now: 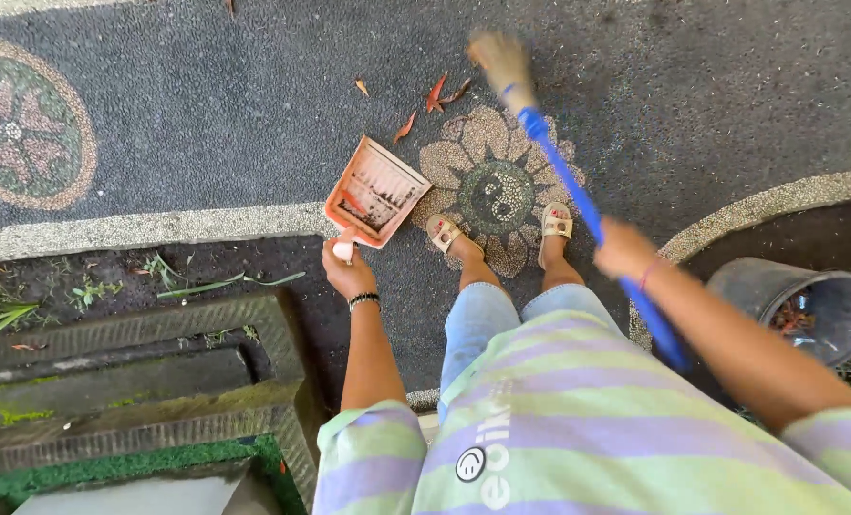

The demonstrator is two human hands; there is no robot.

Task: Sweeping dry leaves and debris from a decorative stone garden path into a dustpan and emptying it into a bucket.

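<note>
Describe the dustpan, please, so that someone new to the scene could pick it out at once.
Start at the pebble flower set into the dark paving. Just to its left lies the dustpan, held by its handle in the left hand. It is the only flat orange scoop there, far larger than the dry leaves beyond it.

Soft, even daylight with no hard shadows or glare. The straw bristle head of the blue-handled broom (502, 59) is motion-blurred; wide-angle bending curves the frame edges.
</note>
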